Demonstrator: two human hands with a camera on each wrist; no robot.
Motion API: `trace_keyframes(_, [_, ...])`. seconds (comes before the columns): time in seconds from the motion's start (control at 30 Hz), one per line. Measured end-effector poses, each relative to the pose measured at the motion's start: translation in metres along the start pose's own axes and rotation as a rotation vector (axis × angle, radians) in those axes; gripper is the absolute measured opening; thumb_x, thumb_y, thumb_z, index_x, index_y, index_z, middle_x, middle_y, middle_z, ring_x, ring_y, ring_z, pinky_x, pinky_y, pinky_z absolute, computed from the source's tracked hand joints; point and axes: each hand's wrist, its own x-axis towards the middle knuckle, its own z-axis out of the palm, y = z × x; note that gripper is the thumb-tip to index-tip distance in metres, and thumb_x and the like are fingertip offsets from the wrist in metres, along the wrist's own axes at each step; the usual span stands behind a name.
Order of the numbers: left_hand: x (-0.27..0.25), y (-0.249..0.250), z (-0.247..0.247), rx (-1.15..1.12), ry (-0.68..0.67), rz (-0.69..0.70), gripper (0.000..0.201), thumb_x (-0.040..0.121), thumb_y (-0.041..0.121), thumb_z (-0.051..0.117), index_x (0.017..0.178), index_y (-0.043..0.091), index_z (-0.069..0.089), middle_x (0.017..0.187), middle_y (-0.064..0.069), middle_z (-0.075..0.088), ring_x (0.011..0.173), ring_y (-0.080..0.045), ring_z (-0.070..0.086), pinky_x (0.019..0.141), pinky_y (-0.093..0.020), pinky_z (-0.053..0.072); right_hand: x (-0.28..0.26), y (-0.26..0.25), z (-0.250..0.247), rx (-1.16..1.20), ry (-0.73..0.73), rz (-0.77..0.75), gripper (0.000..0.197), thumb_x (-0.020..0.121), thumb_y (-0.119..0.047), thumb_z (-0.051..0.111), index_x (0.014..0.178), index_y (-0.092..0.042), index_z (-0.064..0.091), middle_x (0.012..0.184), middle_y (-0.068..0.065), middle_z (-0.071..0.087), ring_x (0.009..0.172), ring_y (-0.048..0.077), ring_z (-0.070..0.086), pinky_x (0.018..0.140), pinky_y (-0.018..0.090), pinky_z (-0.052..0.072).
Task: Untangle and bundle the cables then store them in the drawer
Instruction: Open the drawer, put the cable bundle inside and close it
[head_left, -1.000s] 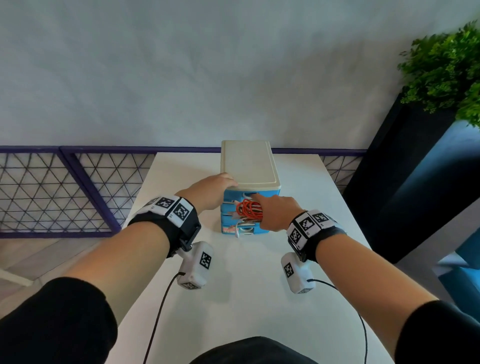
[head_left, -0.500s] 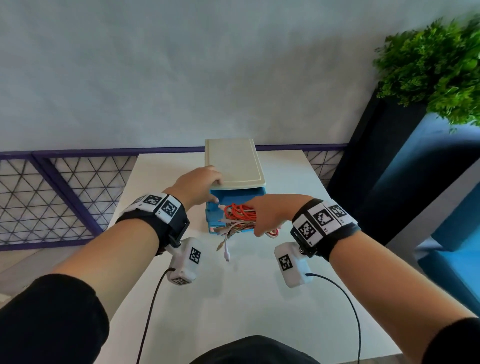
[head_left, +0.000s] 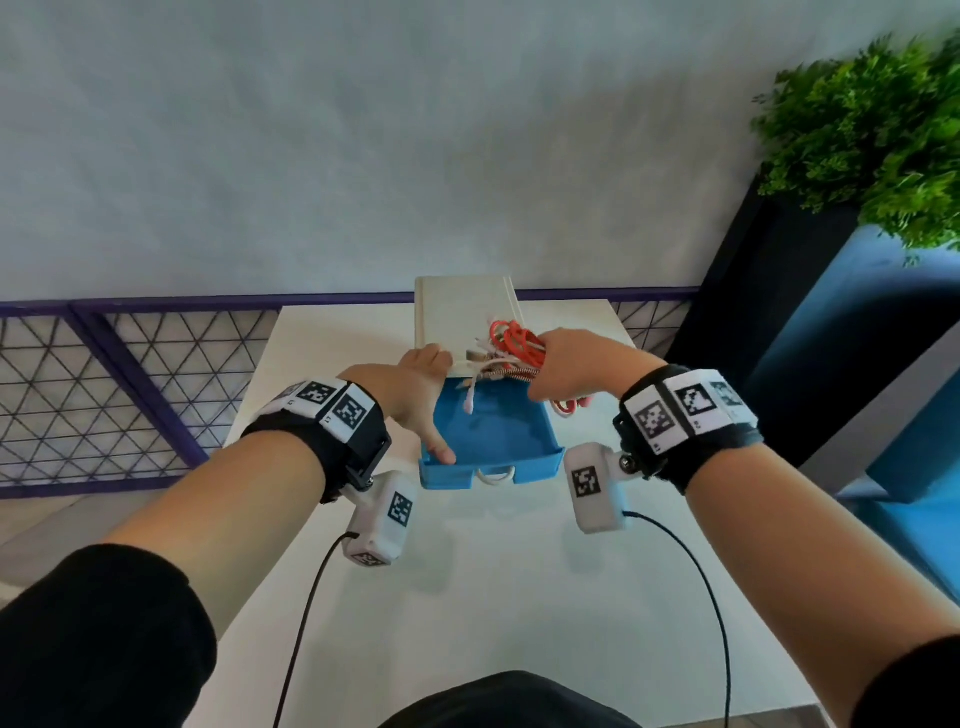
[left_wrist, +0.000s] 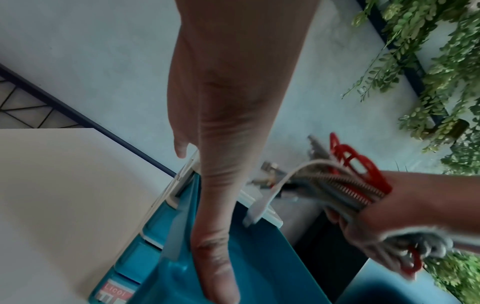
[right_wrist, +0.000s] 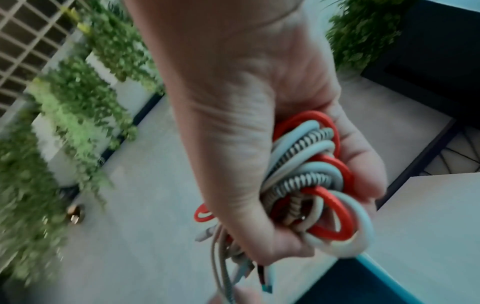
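- Since the earlier head frames, the top blue drawer (head_left: 493, 441) has been drawn well out of the small drawer unit (head_left: 465, 317), and the cable bundle (head_left: 506, 348) has been lifted from in front of the drawer fronts to above the open drawer's back end.
- The cable bundle, made of red, white and striped braided cables, is clasped in the right hand (head_left: 566, 371), with fingers and thumb curled round the coils; loose plug ends are seen hanging toward the drawer's interior.
- In the right wrist view the coils (right_wrist: 311, 181) are shown packed between palm and fingers (right_wrist: 363, 164), with loops protruding past the fist.
- The left hand (head_left: 415, 395) is laid along the drawer's left wall; its thumb (left_wrist: 215, 257) is stretched straight down along the wall to the front corner, and the fingers are extended toward the unit's cream top.
- The drawer's floor is seen as bare blue plastic; a white pull handle (head_left: 493, 474) is fitted on its front.
- The unit stands on a white table (head_left: 467, 597), near its far edge.
- A green plant (head_left: 872, 140) is seen at the upper right.
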Motion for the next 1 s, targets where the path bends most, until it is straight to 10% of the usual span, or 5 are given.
trace_keyframes(0.1, [-0.001,-0.005,-0.002,-0.1,0.059,0.024,0.115,0.028,0.08,0.071,0.118,0.017,0.034,0.119,0.002,0.032,0.115,-0.022,0.037,0.099,-0.048,0.041,0.0,-0.012,0.023,-0.191,-0.016,0.032,0.019,0.078,-0.024,0.061,0.094,-0.014,0.057,0.074,-0.001,0.061,0.059,0.013,0.058,0.059,0.027,0.053])
trace_keyframes(0.27, [-0.014,-0.006,-0.011,-0.31,0.133,0.076,0.067,0.073,0.04,0.077,0.129,0.015,0.05,0.135,-0.005,0.045,0.124,-0.024,0.044,0.106,-0.042,0.036,0.001,-0.035,0.05,-0.442,-0.009,0.059,0.006,0.086,-0.018,0.051,0.086,-0.013,0.053,0.074,-0.002,0.052,0.062,0.013,0.05,0.062,0.027,0.041])
trace_keyframes(0.43, [-0.016,-0.005,-0.011,-0.388,0.217,0.126,0.042,0.092,0.025,0.059,0.133,0.017,0.054,0.141,-0.005,0.052,0.134,-0.021,0.041,0.106,-0.03,0.03,0.021,-0.048,0.061,-0.491,0.014,0.055,0.027,0.094,-0.025,0.049,0.117,-0.014,0.058,0.116,0.002,0.063,0.105,0.019,0.062,0.078,0.029,0.044])
trace_keyframes(0.8, [-0.005,-0.015,-0.002,-0.372,0.324,0.049,0.04,0.09,0.029,0.06,0.127,0.015,0.054,0.128,-0.005,0.06,0.12,-0.023,0.054,0.09,-0.027,0.038,0.025,-0.036,0.059,-0.137,0.067,0.106,0.013,0.08,-0.018,0.053,0.091,-0.011,0.053,0.082,0.004,0.061,0.075,0.022,0.06,0.065,0.029,0.047])
trace_keyframes(1.0, [-0.006,-0.002,-0.006,-0.188,0.311,0.002,0.073,0.06,0.047,0.083,0.12,0.022,0.049,0.122,0.004,0.05,0.107,-0.019,0.052,0.079,-0.035,0.047,0.03,-0.035,0.063,-0.023,0.012,0.096,0.012,0.081,-0.022,0.053,0.083,-0.011,0.053,0.07,0.003,0.064,0.067,0.019,0.066,0.065,0.028,0.055])
